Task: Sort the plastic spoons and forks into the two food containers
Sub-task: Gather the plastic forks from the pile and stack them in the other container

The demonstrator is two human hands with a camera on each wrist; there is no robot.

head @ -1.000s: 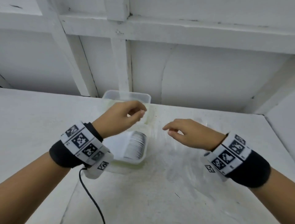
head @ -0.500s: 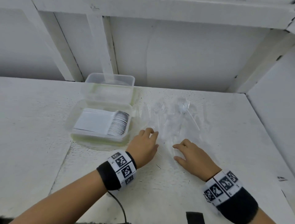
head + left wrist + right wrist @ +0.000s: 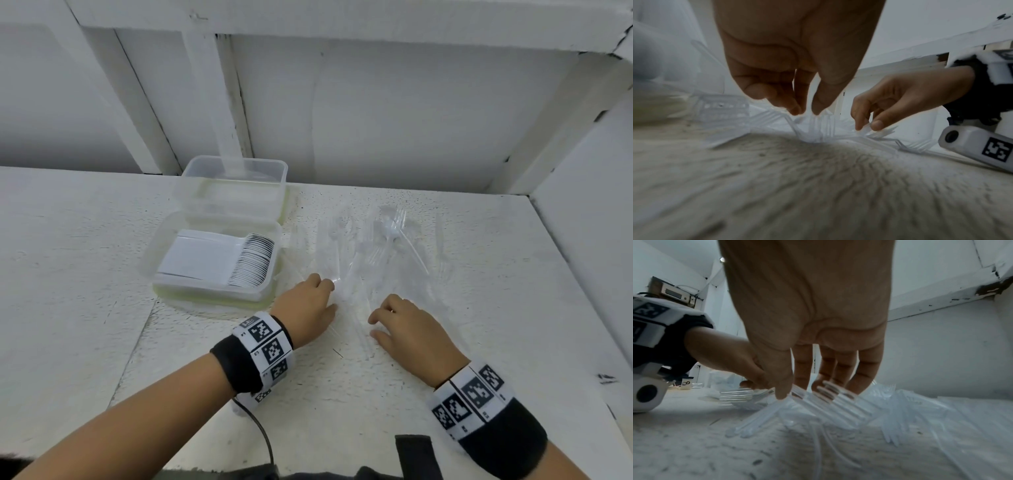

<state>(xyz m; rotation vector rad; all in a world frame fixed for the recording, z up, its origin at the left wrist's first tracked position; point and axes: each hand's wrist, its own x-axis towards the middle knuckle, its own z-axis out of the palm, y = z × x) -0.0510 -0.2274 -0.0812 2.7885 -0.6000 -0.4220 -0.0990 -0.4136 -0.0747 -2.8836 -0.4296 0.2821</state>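
Note:
A loose pile of clear plastic forks and spoons (image 3: pixel 370 246) lies on the white table, right of two clear food containers. The near container (image 3: pixel 161 253) holds a stacked row of white spoons (image 3: pixel 253 260). Behind it, the far container (image 3: pixel 236 171) shows no contents I can make out. My left hand (image 3: pixel 330 296) is at the pile's near left edge; in the left wrist view its thumb and fingers pinch a clear utensil handle (image 3: pixel 813 123). My right hand (image 3: pixel 373 327) pinches another clear utensil (image 3: pixel 867 130) at the pile's near edge. Fork or spoon, I cannot tell.
The table (image 3: pixel 85 274) meets a white wall at the back and a side wall (image 3: pixel 589 212) at the right. A black cable (image 3: pixel 263 435) runs from my left wrist band toward the table's front edge.
Both hands came down from above the containers to the cutlery pile, and the head view tilted down. Over the last half second the fingers curled and pinched utensils.

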